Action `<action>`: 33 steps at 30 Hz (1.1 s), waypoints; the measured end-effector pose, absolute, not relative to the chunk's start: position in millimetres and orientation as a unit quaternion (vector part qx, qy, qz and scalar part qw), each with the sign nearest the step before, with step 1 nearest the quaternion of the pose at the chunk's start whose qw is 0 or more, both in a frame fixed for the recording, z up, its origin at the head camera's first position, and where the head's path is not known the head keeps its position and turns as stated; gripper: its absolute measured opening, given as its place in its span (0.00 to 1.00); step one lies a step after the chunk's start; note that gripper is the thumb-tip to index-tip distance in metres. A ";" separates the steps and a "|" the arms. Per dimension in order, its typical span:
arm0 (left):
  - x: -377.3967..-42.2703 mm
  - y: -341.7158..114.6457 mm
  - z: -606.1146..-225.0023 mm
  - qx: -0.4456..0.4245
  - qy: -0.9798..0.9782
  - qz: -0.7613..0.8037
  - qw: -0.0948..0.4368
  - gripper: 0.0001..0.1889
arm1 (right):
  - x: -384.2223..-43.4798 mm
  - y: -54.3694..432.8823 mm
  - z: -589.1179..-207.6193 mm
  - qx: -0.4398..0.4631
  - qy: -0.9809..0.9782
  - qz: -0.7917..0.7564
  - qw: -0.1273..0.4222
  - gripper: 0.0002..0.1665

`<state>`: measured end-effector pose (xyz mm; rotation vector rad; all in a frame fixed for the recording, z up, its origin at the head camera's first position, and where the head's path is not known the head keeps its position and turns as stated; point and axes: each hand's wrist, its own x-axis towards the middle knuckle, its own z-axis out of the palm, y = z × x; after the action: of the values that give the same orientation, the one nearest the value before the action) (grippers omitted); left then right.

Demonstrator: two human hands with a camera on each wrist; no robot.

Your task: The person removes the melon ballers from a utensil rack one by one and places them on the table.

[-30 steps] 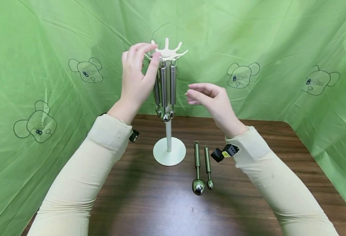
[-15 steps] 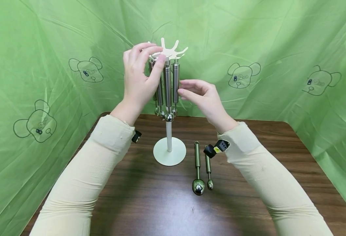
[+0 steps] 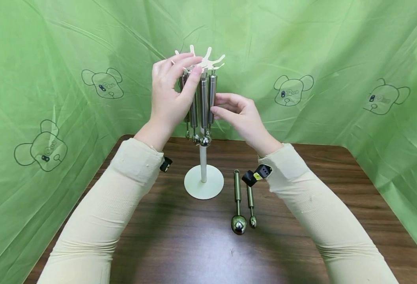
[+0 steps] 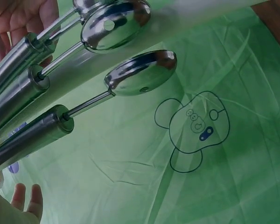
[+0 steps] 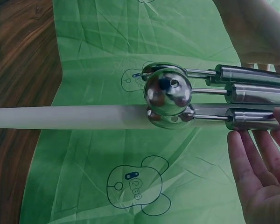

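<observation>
A white rotating utensil rack (image 3: 204, 190) stands upright at the middle, its crown of prongs (image 3: 214, 62) hung with several steel melon ballers (image 3: 204, 104). At the crown, my left hand (image 3: 169, 85) grips the rack's near-left prongs between thumb and fingers; the exact contact is partly hidden. My right hand (image 3: 238, 110) pinches the handle of the rightmost hanging melon baller (image 3: 212, 85), thumb in front and fingers behind. In the right wrist view, thumb and fingers meet that handle (image 5: 252, 120). Rounded scoops with a small hole (image 4: 140, 74) hang closest in the left wrist view.
Two melon ballers lie on the brown wooden table (image 3: 172, 244) right of the rack base: a large one (image 3: 238, 225) and a slimmer one (image 3: 252, 219). Green cloth walls (image 3: 251, 47) with printed bear heads surround the table at the back and sides.
The rack's crown has turned, its near side swinging rightward with the hanging melon ballers, and my left hand has shifted slightly right. My right hand has moved left onto the rightmost handle.
</observation>
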<state>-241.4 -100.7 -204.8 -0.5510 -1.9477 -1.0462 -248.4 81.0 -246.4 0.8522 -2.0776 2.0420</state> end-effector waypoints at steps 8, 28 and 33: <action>-245.4 -99.1 -207.1 -0.240 -0.760 -0.420 0.433 0.14 | -248.2 79.9 -246.6 0.278 -0.707 0.646 0.076 0.20; -241.9 -100.5 -202.0 -0.228 -0.786 -0.376 0.434 0.14 | -238.1 92.2 -238.3 0.235 -0.725 0.631 0.144 0.19; -241.7 -100.1 -202.1 -0.227 -0.786 -0.369 0.441 0.14 | -234.1 97.0 -237.0 0.232 -0.720 0.637 0.151 0.18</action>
<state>-241.7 -100.1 -202.1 -0.5645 -1.9506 -0.9161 -234.1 97.0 -237.0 0.6652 -2.0666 1.8295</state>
